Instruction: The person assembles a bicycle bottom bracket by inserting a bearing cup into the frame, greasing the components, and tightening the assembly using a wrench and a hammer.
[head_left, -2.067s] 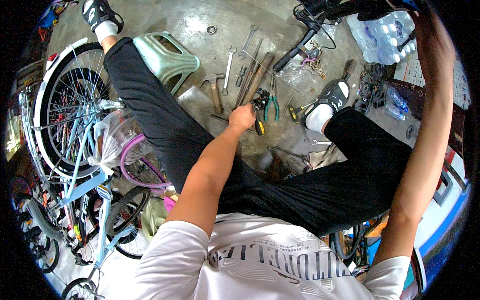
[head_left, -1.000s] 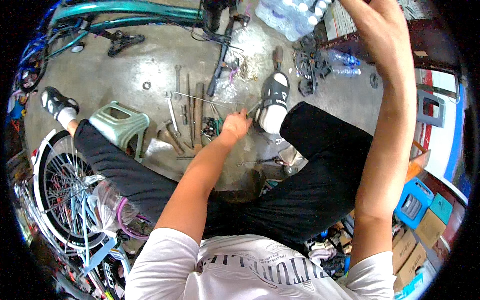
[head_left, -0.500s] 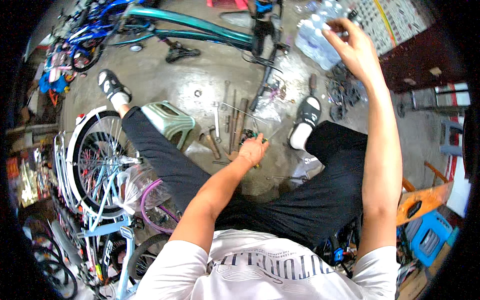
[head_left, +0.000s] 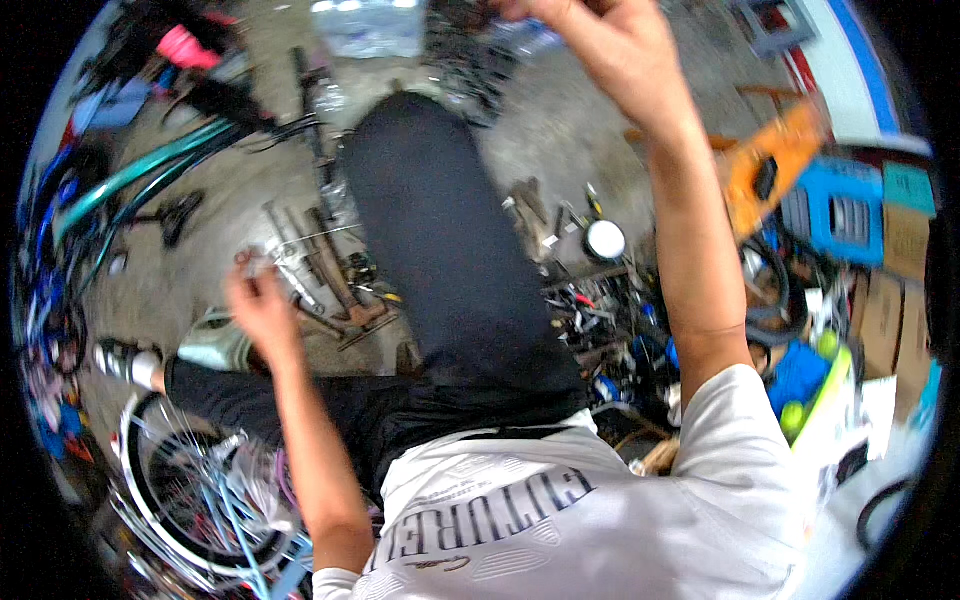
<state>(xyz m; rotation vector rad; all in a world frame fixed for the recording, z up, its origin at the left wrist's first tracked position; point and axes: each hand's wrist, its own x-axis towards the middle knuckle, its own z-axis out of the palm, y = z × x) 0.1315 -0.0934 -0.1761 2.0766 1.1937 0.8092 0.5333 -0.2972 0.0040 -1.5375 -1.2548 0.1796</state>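
My left hand reaches over the floor on the left, its fingers smeared by motion. At its fingertips is a small ring-shaped part; I cannot tell whether the fingers touch it or it lies on the floor behind them. Just right of that hand lie a silvery wrench and a hammer, among several other long tools. My right hand is raised at the top of the view, above the floor. Its fingertips are blurred and partly cut off by the upper edge, so anything in them is hidden.
My bent knee fills the middle. Right of it lie many small tools around a round white-topped container. A teal bike frame lies at the upper left, a pale green stool below it. A blue stool stands far right.
My head view has turned to the right. My left hand has left the tools between my feet and moved toward the ring-shaped part. The right hand stays raised, now at the top edge.
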